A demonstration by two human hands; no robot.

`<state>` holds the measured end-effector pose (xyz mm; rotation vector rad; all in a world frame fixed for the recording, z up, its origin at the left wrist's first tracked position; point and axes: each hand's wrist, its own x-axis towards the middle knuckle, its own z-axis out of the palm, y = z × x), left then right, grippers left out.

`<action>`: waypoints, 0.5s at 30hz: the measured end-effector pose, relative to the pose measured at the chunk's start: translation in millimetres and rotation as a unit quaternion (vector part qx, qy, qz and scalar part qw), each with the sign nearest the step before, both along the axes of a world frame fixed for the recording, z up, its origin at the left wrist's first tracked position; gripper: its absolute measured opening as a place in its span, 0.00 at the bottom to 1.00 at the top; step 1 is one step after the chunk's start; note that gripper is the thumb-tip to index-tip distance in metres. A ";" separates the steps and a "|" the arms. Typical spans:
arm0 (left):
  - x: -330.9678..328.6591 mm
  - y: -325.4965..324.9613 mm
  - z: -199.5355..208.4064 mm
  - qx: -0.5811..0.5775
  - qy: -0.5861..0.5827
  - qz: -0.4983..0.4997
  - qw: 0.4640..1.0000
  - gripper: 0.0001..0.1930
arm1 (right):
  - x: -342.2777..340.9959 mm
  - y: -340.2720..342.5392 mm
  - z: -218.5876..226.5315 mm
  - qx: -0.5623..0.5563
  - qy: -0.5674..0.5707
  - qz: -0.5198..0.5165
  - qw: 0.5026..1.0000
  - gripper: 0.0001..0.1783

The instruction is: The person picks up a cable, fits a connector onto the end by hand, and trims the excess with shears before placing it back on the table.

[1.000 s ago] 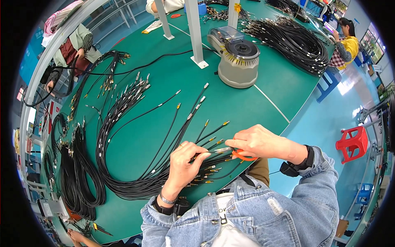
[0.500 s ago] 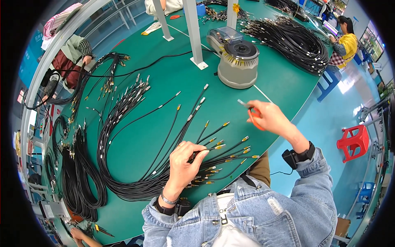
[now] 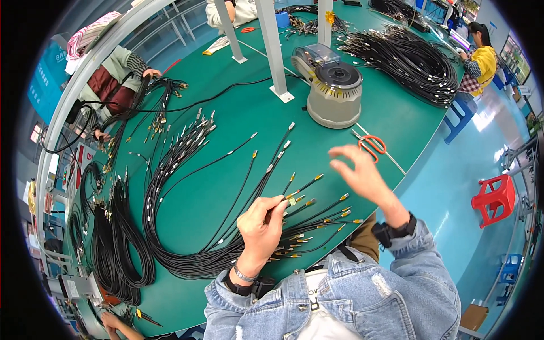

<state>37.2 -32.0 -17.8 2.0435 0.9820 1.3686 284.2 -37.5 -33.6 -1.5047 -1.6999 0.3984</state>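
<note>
My left hand point(image 3: 260, 224) is closed in a pinch on a black cable, near its metal connector end point(image 3: 292, 202). Around it fan out several more cable ends with metal and yellow-marked connectors, all part of a long black cable bundle point(image 3: 184, 265) that curves across the green table. My right hand point(image 3: 362, 174) hovers past those ends with thumb and fingers apart and nothing in it. Just beyond it lie orange-handled scissors point(image 3: 373, 148) on the table, apart from the fingers.
A round grey tape dispenser point(image 3: 334, 105) stands at the back, beside a white metal post point(image 3: 273, 51). Further cable bundles lie at left point(image 3: 122, 243) and far right point(image 3: 408, 65). Co-workers sit at the left and right. A red stool point(image 3: 494, 198) is on the floor.
The scissors have left my right hand and now lie on the table; that hand has opened and drawn back toward the left. My left hand still pinches a cable.
</note>
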 end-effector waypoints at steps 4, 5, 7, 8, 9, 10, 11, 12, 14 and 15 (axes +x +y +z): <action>-0.6 -3.3 -2.0 -0.089 -0.051 0.008 0.995 0.02 | -54.3 -15.6 11.8 -0.094 0.245 0.118 0.957 0.16; -0.1 -3.6 -2.4 -0.124 -0.073 0.009 0.990 0.02 | -62.9 -17.5 10.6 -0.100 0.315 0.151 0.932 0.16; 1.4 -3.4 -3.0 -0.117 -0.074 0.007 0.990 0.02 | -76.3 -21.2 9.1 -0.094 0.338 0.156 0.923 0.16; 2.1 -3.2 -3.0 -0.111 -0.076 0.005 0.991 0.02 | -81.7 -22.6 9.1 -0.089 0.359 0.160 0.915 0.16; 2.1 -3.1 -2.6 -0.104 -0.079 0.003 0.991 0.03 | -86.3 -22.9 9.8 -0.084 0.380 0.165 0.906 0.16; 2.3 -3.2 -2.7 -0.104 -0.079 0.002 0.992 0.03 | -89.9 -22.8 11.9 -0.083 0.380 0.165 0.906 0.16; 2.2 -3.7 -2.7 -0.107 -0.074 0.002 0.991 0.03 | -93.5 -23.3 15.9 -0.061 0.371 0.149 0.915 0.14; 2.2 -4.2 -2.6 -0.111 -0.070 0.002 0.991 0.03 | -96.3 -24.0 19.8 -0.038 0.361 0.132 0.922 0.13; 2.8 -4.4 -3.1 -0.115 -0.065 0.002 0.991 0.03 | -97.6 -24.0 20.6 -0.016 0.351 0.115 0.929 0.11; 3.4 -4.5 -3.5 -0.110 -0.067 0.002 0.992 0.03 | -97.7 -23.5 19.3 -0.010 0.341 0.111 0.933 0.09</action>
